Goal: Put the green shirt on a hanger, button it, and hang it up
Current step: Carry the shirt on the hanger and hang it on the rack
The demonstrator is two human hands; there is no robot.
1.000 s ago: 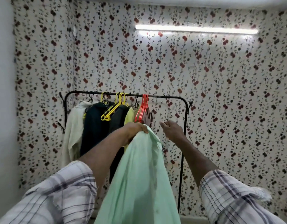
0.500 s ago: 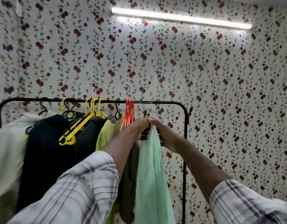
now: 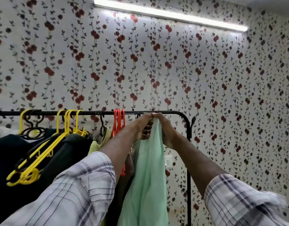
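The green shirt [image 3: 147,168] hangs limp just under the rail [image 3: 95,113] near its right end, your left hand [image 3: 143,126] and right hand [image 3: 165,129] both clenched round its bunched top; it looks light, soft and floppy, so hold it at the neck (hanger hidden), not the loose body.

The black rail [image 3: 95,113] is crowded on its left part. Yellow hangers [image 3: 47,154], dark clothes [image 3: 7,160] and orange hangers [image 3: 118,123] hang from it close together. Just right of the orange hangers, the left hand [image 3: 143,126], the right hand [image 3: 163,128] and the green shirt [image 3: 148,176] fill the spot under the rail. Right of them, a short bit of rail is bare up to its bend. Above the rail there is open room in front of the flowered wall [image 3: 222,95].
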